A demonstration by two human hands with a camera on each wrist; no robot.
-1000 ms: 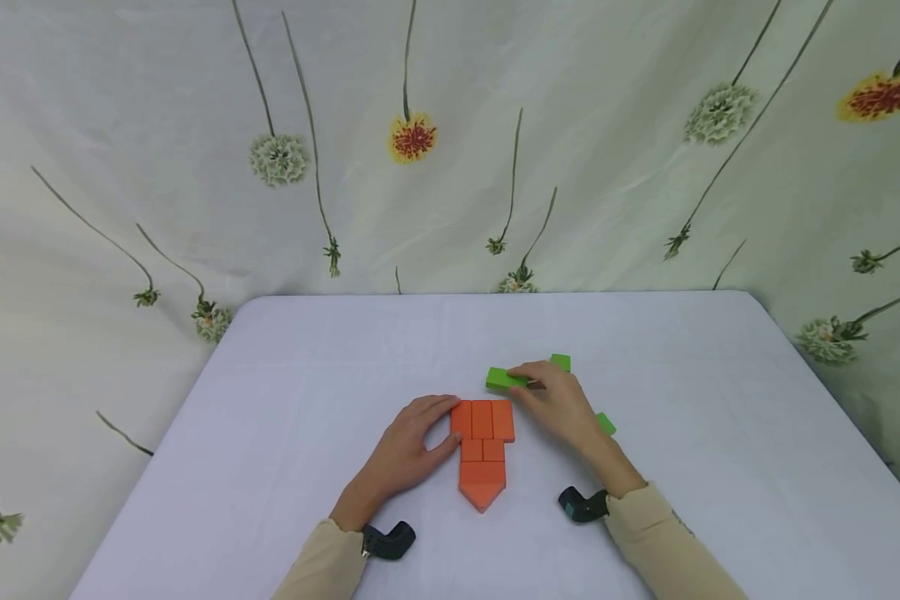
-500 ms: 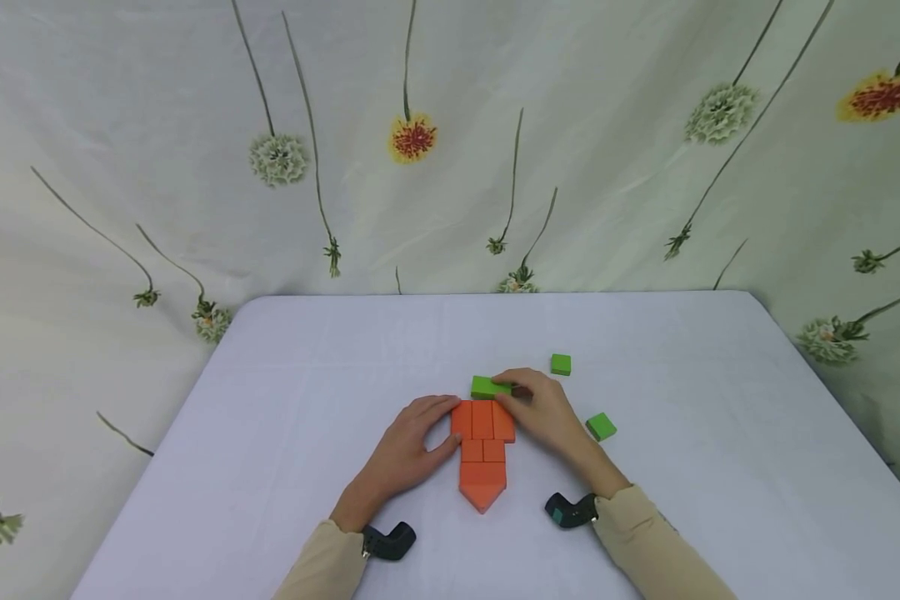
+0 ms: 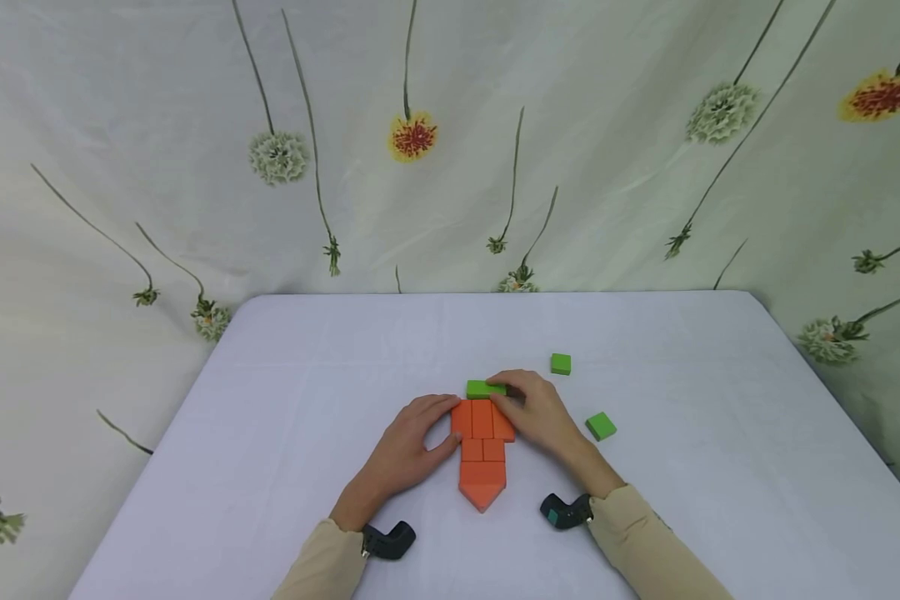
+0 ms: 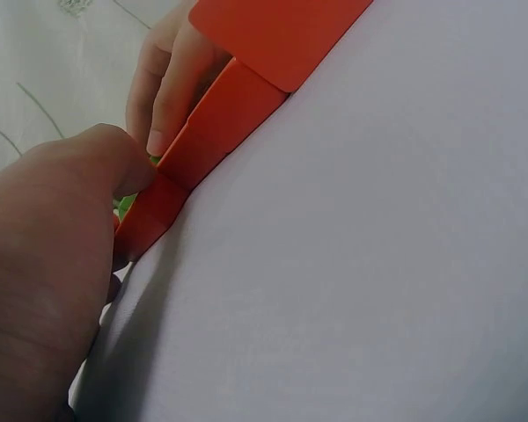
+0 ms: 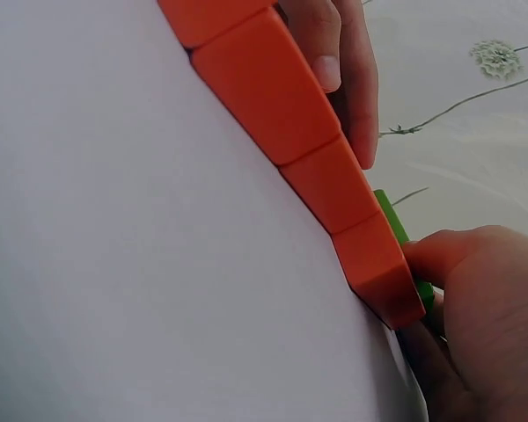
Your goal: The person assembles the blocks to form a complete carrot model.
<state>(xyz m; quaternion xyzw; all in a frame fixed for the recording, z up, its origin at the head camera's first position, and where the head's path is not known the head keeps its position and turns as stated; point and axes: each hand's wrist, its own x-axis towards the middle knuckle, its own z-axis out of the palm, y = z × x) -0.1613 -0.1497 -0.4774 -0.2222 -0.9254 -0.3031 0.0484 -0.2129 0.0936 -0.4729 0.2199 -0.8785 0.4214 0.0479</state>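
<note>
Several orange blocks point(image 3: 482, 450) lie joined in an arrow-like shape on the white table, its pointed end toward me. Behind their wide far row sits a longish green block point(image 3: 480, 388), close against it. My right hand point(image 3: 536, 408) pinches that green block's right end between thumb and forefinger. The left hand point(image 3: 407, 442) holds the far-left orange block point(image 3: 461, 419), forefinger at its back corner and thumb at its near end. In the right wrist view, the green block point(image 5: 391, 220) shows behind the orange row, partly hidden by the right thumb.
Two small green blocks lie apart on the right: one point(image 3: 561, 364) farther back, another point(image 3: 601, 426) beside the right wrist. A flower-printed cloth point(image 3: 615, 167) hangs behind the table's far edge. Each wrist carries a black camera.
My right hand has slid the green block leftward and slightly nearer, to the back of the orange row. The small green blocks are uncovered. The left hand stays put.
</note>
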